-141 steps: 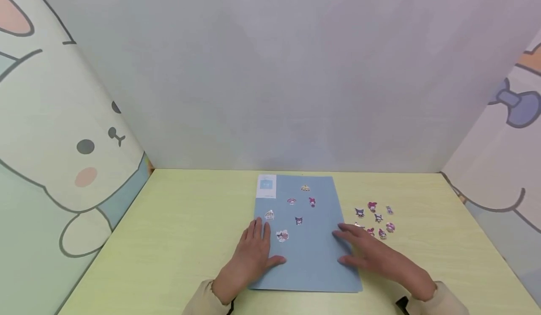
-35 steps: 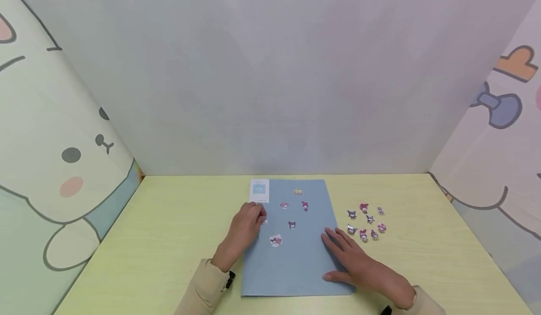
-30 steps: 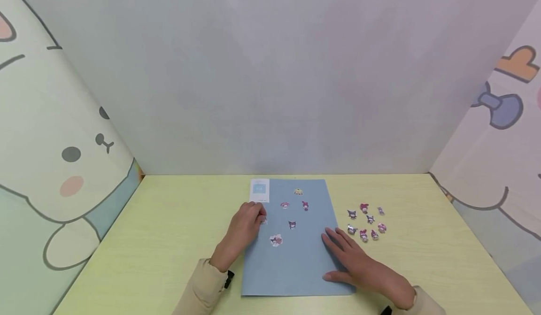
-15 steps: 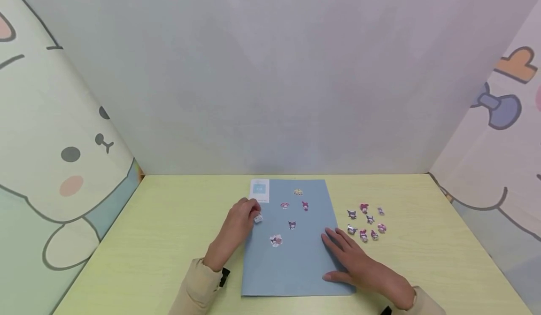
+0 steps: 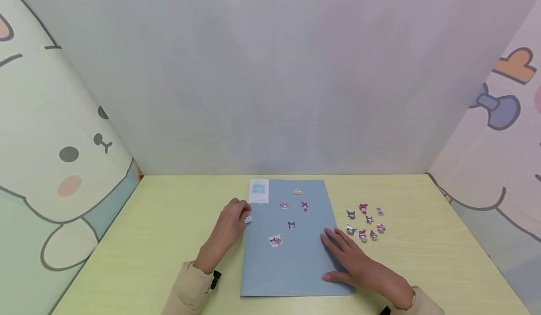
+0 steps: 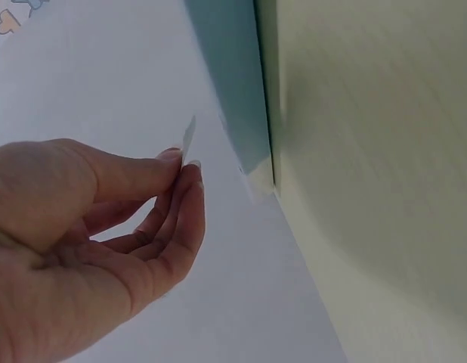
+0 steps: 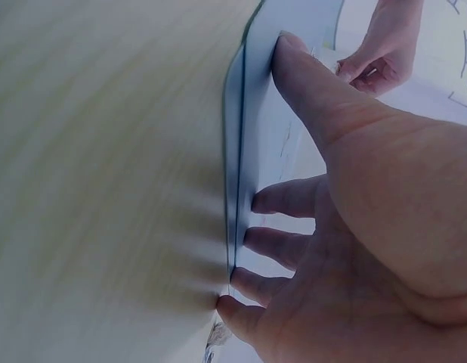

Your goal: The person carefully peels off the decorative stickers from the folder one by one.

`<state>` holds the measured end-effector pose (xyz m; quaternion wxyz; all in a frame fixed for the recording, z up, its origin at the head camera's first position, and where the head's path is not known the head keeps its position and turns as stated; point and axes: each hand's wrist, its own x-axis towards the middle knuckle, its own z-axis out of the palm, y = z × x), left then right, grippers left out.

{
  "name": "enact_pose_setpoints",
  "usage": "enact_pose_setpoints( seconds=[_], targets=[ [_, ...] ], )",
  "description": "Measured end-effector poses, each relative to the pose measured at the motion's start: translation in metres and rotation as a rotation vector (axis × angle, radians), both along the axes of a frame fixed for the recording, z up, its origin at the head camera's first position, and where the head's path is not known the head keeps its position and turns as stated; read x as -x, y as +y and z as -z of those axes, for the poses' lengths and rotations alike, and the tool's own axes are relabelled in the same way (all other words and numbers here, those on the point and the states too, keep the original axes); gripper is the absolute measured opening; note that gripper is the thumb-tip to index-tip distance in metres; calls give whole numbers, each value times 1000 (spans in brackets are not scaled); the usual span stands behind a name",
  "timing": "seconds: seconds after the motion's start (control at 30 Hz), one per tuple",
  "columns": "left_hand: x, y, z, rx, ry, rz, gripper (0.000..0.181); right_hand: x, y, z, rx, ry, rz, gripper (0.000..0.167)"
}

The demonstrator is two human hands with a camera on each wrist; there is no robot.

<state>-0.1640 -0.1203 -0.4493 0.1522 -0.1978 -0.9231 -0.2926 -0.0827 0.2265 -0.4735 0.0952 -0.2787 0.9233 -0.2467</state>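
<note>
My left hand (image 5: 231, 221) pinches a small whitish sticker (image 5: 248, 219) between thumb and fingers, just over the left edge of a blue folder (image 5: 291, 268). In the left wrist view the sticker (image 6: 189, 138) stands edge-on, clear of the surface. With fingers spread, my right hand (image 5: 351, 258) rests on the folder's right edge. Several cartoon stickers lie on the blue cover, among them a yellow one (image 5: 297, 192), a dark one (image 5: 291, 225) and a larger white-edged one (image 5: 275, 241).
A white label (image 5: 258, 191) sits at the folder's top left corner. Several loose cartoon stickers (image 5: 369, 219) lie on the pale yellow table (image 5: 177, 211) to the right. A grey wall (image 5: 270, 94) rises at the back, and printed cartoon panels flank both sides.
My left hand first lay flat on the folder, then picked the whitish sticker off its left side and moved left with it. The right hand moved slightly, then stayed at the right edge.
</note>
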Motion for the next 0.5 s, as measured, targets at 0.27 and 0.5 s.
enact_pose_setpoints(
  seconds=[0.27,0.5],
  targets=[
    [-2,-10,-1,-5,-14,-15,14,0,0,-1,-4,-1,-3,91],
    [-1,-16,-1,2,-46,-46,16,1,0,-1,-8,-13,-2,91]
  ],
)
